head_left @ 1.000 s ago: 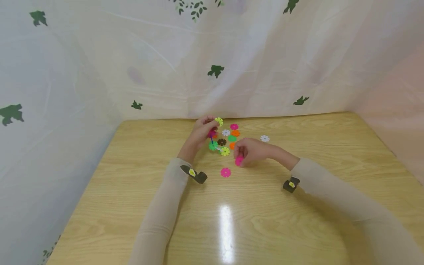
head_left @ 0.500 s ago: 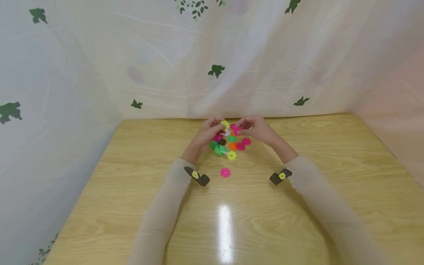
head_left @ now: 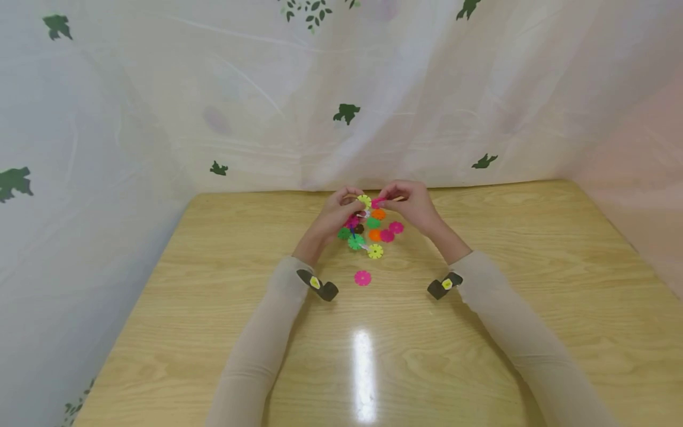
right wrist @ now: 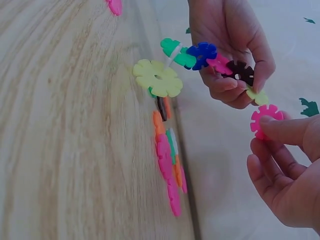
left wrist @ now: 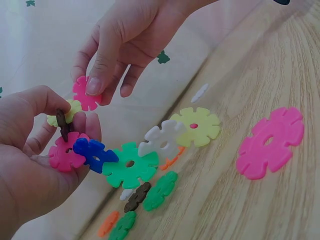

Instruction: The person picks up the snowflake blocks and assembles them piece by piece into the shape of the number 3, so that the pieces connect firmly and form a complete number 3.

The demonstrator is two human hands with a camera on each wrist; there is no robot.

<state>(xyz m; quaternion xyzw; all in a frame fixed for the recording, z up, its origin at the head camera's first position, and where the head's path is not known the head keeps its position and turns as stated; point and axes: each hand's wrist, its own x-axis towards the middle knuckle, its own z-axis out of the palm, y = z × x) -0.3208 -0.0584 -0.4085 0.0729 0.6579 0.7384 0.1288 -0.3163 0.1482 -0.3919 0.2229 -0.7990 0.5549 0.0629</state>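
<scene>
Over the far side of the wood-grain table [head_left: 453,356], the left hand [head_left: 332,218] pinches a chain of flower-shaped plastic discs [right wrist: 202,54], yellow, white, green, blue, pink and brown, at its pale-yellow end disc [right wrist: 259,97]; the right hand [head_left: 418,204] grips a bright pink, notched plastic disc [right wrist: 257,117], its edge beside that end disc; whether they are joined cannot be told; loose coloured plastic discs [head_left: 373,223] lie below; another pink disc [head_left: 363,278] lies apart, nearer the person.

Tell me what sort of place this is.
Probably an indoor play or craft spot: a wooden table, patterned cloth hanging behind it, and colourful notched discs on the tabletop.
</scene>
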